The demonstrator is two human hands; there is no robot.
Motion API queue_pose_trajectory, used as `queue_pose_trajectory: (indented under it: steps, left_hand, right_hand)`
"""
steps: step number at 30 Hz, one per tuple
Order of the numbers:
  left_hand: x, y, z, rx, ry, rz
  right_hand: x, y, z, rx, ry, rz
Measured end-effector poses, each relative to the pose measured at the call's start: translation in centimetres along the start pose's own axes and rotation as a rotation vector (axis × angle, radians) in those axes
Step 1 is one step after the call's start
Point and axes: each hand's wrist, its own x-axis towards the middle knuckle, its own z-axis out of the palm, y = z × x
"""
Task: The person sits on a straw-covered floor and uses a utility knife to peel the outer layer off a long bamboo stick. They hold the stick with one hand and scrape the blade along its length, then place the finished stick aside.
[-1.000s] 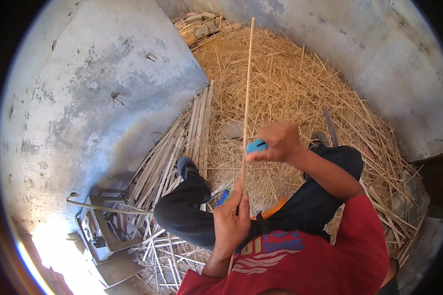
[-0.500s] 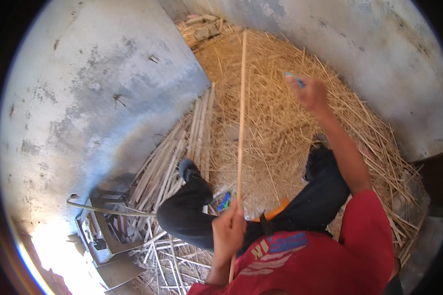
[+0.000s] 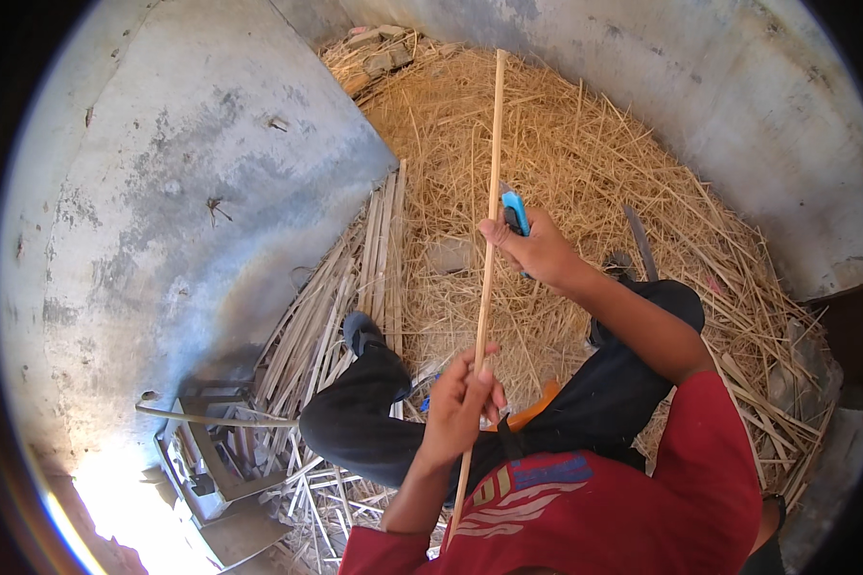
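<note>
Taking the clock from the middle of my view, I have a long, pale wooden stick (image 3: 487, 287) in front of me, running from just past twelve o'clock down to six, its lower end against my red shirt (image 3: 604, 513). My left hand (image 3: 455, 407), close to six o'clock, grasps it, the stick passing between my thumb and partly curled fingers. My right hand (image 3: 539, 251), out toward two o'clock, is wrapped around a blue knife (image 3: 515, 211), and its thumb reaches left to the stick. The knife points up toward twelve, its tip just beside the stick; I cannot tell whether the blade touches the wood.

My dark trousers (image 3: 360, 417) show with the knees spread wide, one toward eight o'clock and the other toward three. A grey shoe (image 3: 362, 333) sits at eight, beside a heap of wooden strips (image 3: 384, 254) that stretches up toward ten. Loose straw (image 3: 566, 144) covers the floor from eleven round to three, with a few bricks (image 3: 385, 59) at its far edge near eleven. A long, narrow grey strip (image 3: 640, 241) lies on the straw between two and three. Farther out at eight stands an open box (image 3: 244, 484).
</note>
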Motion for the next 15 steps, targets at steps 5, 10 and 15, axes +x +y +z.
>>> queue_pose_trajectory:
  steps: [5,10,15]
  left_hand:
    - [2.7,0.5,-0.4,0.23,0.097,0.148]
    - [2.0,2.2,0.7,0.297,0.198,0.146]
    - [1.2,2.0,1.2,0.435,0.234,0.214]
  right_hand:
    - [-0.6,-0.1,-0.6,-0.438,0.042,-0.268]
    - [-4.7,-0.8,-0.6,-1.152,0.009,-0.551]
    - [-4.0,0.3,-0.5,-1.196,0.074,-0.786]
